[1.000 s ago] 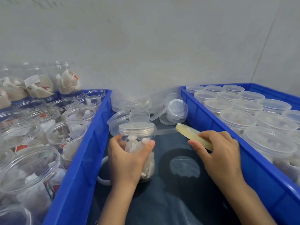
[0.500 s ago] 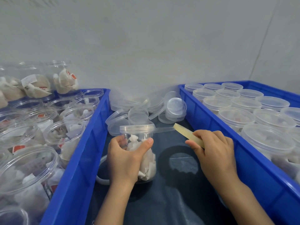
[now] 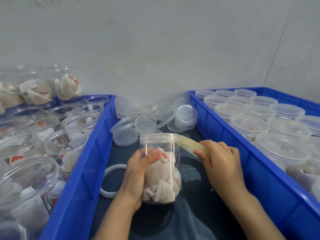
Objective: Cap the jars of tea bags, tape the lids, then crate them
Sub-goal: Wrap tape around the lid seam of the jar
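Observation:
A clear jar of tea bags (image 3: 163, 175) stands on the dark cloth between two blue crates, with a clear lid (image 3: 159, 137) on its mouth. My left hand (image 3: 138, 172) grips the jar's left side, thumb across the front. My right hand (image 3: 220, 161) holds a yellowish roll of tape (image 3: 194, 146) just right of the lid. The tape's near end touches the lid's rim.
The left blue crate (image 3: 86, 163) holds several uncapped jars of tea bags. The right blue crate (image 3: 225, 135) holds several capped jars. Loose clear lids (image 3: 185, 115) lie piled behind the jar. A white ring (image 3: 110, 181) lies on the cloth left of my left hand.
The jar has been lifted and tilted closer to me. My right hand brought the tape roll in from the right up against the lid's rim.

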`<state>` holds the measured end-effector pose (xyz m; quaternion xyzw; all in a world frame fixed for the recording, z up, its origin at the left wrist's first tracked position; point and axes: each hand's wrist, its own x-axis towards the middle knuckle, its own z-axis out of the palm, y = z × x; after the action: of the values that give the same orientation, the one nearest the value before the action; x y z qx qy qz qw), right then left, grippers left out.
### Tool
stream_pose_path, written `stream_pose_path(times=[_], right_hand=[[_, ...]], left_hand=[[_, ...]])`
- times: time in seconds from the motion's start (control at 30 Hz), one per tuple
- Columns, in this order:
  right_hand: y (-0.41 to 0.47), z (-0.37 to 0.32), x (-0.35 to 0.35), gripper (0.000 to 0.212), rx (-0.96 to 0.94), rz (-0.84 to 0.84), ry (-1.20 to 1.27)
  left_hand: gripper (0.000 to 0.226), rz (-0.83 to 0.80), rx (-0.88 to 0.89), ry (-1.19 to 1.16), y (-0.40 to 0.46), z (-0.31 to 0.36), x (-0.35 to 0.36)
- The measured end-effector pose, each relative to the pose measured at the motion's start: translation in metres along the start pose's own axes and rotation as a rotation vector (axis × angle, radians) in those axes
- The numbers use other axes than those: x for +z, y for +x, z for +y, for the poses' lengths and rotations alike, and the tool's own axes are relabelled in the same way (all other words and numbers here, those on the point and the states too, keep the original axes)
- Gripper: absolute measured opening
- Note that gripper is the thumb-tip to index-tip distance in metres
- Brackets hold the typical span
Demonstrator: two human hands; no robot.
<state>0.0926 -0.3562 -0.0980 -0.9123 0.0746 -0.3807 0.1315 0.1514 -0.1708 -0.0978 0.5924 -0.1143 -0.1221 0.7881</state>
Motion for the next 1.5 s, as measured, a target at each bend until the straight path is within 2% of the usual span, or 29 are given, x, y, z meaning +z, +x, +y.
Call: stream_pose_path(times=[0.3,0.47,0.57,0.7,0.77,0.8,0.83,0.87,0.9,0.93,0.97,1.0,1.03,1.07,1.1,1.17,1.2,1.27,1.3,1.37,1.4,1.43,1.5], right_hand=[[-0.001,0.006,0.003,0.046,0.001,-0.016,-0.020],[-0.002,0.001,0.005,0.043,-0.028,0.035,0.018],[-0.002,-0.002,0.004,0.043,-0.034,0.052,0.029],[-0.001,-0.004,0.002,0.051,-0.003,-0.082,0.018],[0.002,-0.006,-0.001,0.060,0.000,-0.186,-0.021],[0.002,-0.007,-0.001,0.060,0.000,-0.216,-0.033],[0.003,-0.007,-0.002,0.054,0.003,-0.226,-0.044],[0.002,-0.007,-0.003,0.043,0.005,-0.234,-0.061],[0.001,-0.008,-0.003,0.030,-0.005,-0.240,-0.091],[0.000,-0.009,-0.002,0.017,-0.028,-0.241,-0.127],[-0.002,-0.012,-0.001,0.008,-0.045,-0.235,-0.157],[-0.004,-0.016,-0.001,0.011,-0.027,-0.221,-0.163],[-0.006,-0.018,0.000,0.018,-0.002,-0.186,-0.135],[-0.008,-0.017,0.001,0.020,0.008,-0.130,-0.105],[-0.009,-0.017,0.001,0.019,0.006,-0.082,-0.072],[-0.010,-0.015,-0.001,0.014,-0.001,-0.011,-0.012],[-0.010,-0.013,-0.001,0.015,0.000,0.011,0.011],[-0.010,-0.012,-0.002,0.020,0.011,0.040,0.033],[-0.010,-0.012,-0.002,0.021,0.024,0.061,0.034],[-0.008,-0.011,-0.001,0.027,0.085,0.092,0.007],[-0.007,-0.010,-0.001,0.031,0.124,0.111,-0.025],[-0.006,-0.009,0.000,0.034,0.163,0.130,-0.061],[-0.005,-0.006,0.001,0.035,0.229,0.148,-0.079]], left_hand=[[0.062,-0.059,0.002,-0.059,0.001,-0.001,-0.002],[0.066,-0.250,-0.102,-0.242,0.000,-0.002,0.000],[0.071,-0.299,-0.149,-0.353,0.000,-0.001,0.000],[0.073,-0.475,-0.200,-0.417,-0.004,-0.001,-0.004],[0.064,-0.573,-0.201,-0.451,-0.009,0.007,-0.001],[0.057,-0.472,-0.082,-0.314,-0.012,0.017,-0.003],[0.050,-0.421,-0.121,-0.376,-0.013,0.015,-0.004],[0.046,-0.372,-0.038,-0.231,-0.018,0.012,-0.012],[0.043,-0.525,0.022,-0.044,-0.018,0.001,-0.015],[0.039,-0.610,0.052,0.124,-0.030,-0.011,-0.014],[0.052,-0.628,-0.125,0.054,-0.029,-0.010,-0.014],[0.061,-0.619,-0.188,0.116,-0.026,-0.005,-0.012],[0.058,-0.700,-0.162,0.097,-0.013,-0.009,-0.009],[0.040,-0.794,-0.130,0.102,-0.009,-0.008,-0.002],[0.034,-0.813,-0.086,0.082,-0.010,-0.002,0.002],[0.077,-0.899,-0.103,0.136,-0.003,-0.011,-0.009],[0.089,-0.923,-0.098,0.125,0.000,-0.014,-0.005],[0.103,-0.884,-0.049,0.107,0.002,-0.014,0.004],[0.111,-0.812,-0.021,0.106,0.002,-0.014,0.007],[0.125,-0.602,-0.019,0.080,0.004,-0.010,0.008],[0.125,-0.474,0.006,0.073,0.007,-0.012,0.003],[0.118,-0.348,0.040,0.090,0.008,-0.013,-0.001],[0.086,-0.173,0.119,0.161,0.008,-0.014,-0.001]])
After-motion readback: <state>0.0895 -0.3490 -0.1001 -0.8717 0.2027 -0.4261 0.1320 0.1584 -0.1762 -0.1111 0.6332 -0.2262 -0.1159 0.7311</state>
